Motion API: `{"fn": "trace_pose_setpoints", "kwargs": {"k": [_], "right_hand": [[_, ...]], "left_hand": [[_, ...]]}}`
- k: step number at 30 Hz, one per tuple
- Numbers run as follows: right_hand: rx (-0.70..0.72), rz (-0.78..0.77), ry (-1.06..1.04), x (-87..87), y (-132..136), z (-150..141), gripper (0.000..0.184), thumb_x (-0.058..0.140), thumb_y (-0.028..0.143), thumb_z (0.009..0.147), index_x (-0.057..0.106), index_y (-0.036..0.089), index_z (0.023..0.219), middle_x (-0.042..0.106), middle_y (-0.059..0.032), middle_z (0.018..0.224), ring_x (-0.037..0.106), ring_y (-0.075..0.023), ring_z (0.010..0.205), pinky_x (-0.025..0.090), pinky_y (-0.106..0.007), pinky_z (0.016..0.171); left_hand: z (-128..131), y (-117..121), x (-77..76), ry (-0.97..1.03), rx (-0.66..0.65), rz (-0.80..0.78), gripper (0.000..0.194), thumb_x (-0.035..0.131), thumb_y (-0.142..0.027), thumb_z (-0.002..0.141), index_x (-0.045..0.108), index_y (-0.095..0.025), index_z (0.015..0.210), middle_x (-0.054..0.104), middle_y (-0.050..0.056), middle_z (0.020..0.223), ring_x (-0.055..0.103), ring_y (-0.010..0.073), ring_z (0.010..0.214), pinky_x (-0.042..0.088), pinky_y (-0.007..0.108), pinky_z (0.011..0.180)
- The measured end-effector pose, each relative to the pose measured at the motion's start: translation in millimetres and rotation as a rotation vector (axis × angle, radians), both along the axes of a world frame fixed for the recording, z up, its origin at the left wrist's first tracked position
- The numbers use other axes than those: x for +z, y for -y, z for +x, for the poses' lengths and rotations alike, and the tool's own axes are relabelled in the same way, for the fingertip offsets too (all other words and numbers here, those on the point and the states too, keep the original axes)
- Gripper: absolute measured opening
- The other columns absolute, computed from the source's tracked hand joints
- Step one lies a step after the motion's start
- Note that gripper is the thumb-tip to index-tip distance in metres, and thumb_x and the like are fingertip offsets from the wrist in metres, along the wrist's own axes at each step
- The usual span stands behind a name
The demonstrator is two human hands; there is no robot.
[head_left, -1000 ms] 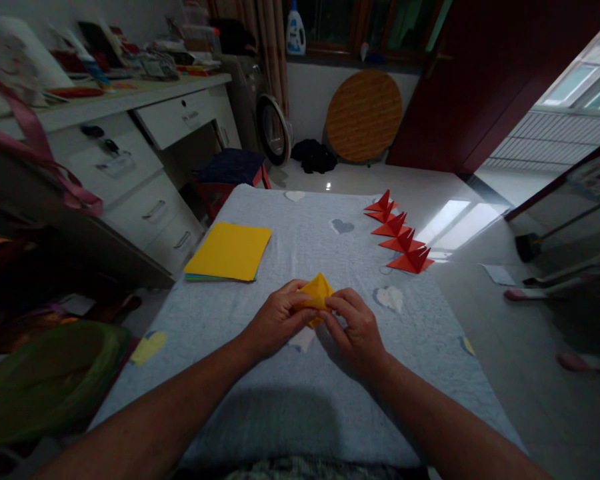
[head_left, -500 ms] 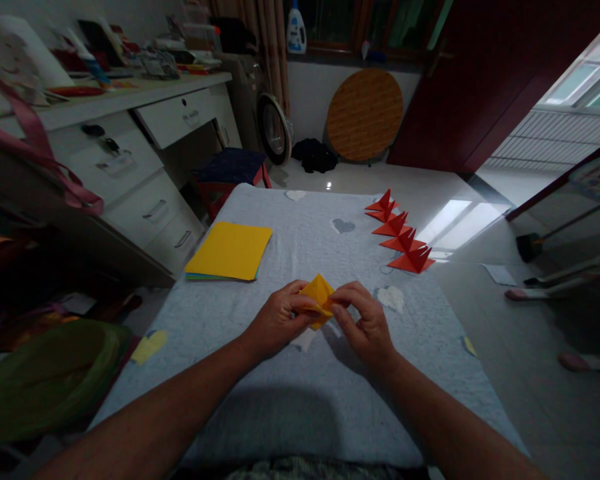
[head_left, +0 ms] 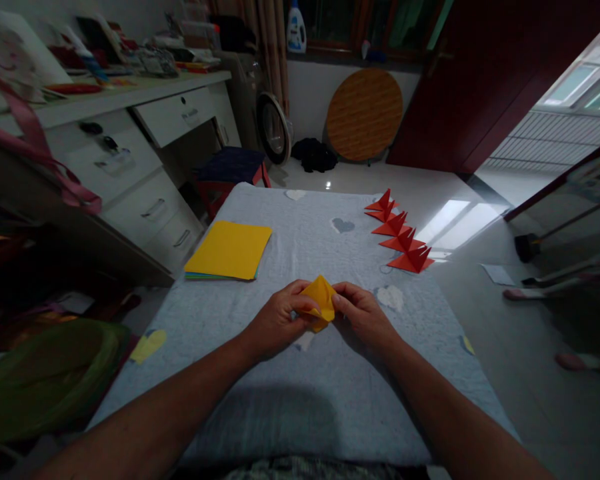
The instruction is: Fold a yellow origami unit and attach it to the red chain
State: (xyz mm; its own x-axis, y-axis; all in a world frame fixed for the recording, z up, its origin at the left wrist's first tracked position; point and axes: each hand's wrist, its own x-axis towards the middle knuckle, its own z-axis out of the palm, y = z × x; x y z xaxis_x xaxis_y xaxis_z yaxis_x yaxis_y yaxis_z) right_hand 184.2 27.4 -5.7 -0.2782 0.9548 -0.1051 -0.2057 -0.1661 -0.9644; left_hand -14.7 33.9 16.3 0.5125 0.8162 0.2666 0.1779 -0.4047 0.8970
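The left hand (head_left: 279,319) and right hand (head_left: 367,320) clamp their fingers on a part-folded yellow paper (head_left: 321,292); red paper shapes (head_left: 411,260) stand folded, a paper stack (head_left: 230,250) lies flat.

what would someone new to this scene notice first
Probably the bright yellow folded paper, held between the left hand and the right hand over the pale heart-patterned cloth. Next, likely the row of spiky red paper pieces along the cloth's far right side, and the stack of square paper, yellow on top, toward its far left.
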Motion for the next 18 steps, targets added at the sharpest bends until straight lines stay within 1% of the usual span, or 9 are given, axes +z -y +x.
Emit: {"fn": "trace_pose_setpoints", "kwargs": {"k": [4, 11, 14, 18], "right_hand": [[0.028, -0.015, 0.013, -4.1, 0.7, 0.1, 0.029, 0.068, 0.046, 0.086, 0.068, 0.018, 0.091, 0.059, 0.0004, 0.074, 0.048, -0.0102, 0.061, 0.038, -0.024, 0.058], [0.026, 0.002, 0.108, -4.5, 1.2, 0.2, 0.029, 0.069, 0.045, 0.083, 0.066, 0.018, 0.092, 0.061, -0.0009, 0.078, 0.052, -0.0124, 0.066, 0.041, -0.024, 0.059], [0.020, 0.006, 0.156, -4.7, 1.4, -0.2, 0.025, 0.069, 0.042, 0.082, 0.065, 0.018, 0.089, 0.061, -0.0006, 0.076, 0.053, -0.0127, 0.066, 0.043, -0.025, 0.060], [0.018, 0.031, 0.247, -2.4, 0.2, -0.6, 0.023, 0.068, 0.040, 0.080, 0.061, 0.018, 0.081, 0.058, 0.0009, 0.071, 0.050, -0.0122, 0.062, 0.041, -0.025, 0.057]], "left_hand": [[-0.7, -0.1, -3.1, -0.031, -0.011, 0.004, 0.015, 0.063, -0.009, 0.082, 0.071, -0.020, 0.086, 0.060, 0.004, 0.111, 0.060, 0.0164, 0.101, 0.048, 0.029, 0.091], [-1.0, -1.1, -4.3, -0.021, -0.036, 0.000, 0.014, 0.061, -0.009, 0.082, 0.071, -0.019, 0.086, 0.059, 0.004, 0.111, 0.060, 0.0159, 0.099, 0.049, 0.028, 0.089], [-1.3, -1.2, -4.0, -0.022, -0.067, 0.005, 0.014, 0.061, -0.012, 0.085, 0.071, -0.020, 0.088, 0.058, 0.004, 0.113, 0.060, 0.0166, 0.103, 0.049, 0.030, 0.092], [-1.2, -0.6, -2.2, -0.028, -0.107, 0.001, 0.014, 0.061, -0.015, 0.087, 0.073, -0.022, 0.092, 0.057, 0.005, 0.116, 0.059, 0.0176, 0.108, 0.048, 0.032, 0.097]]}}
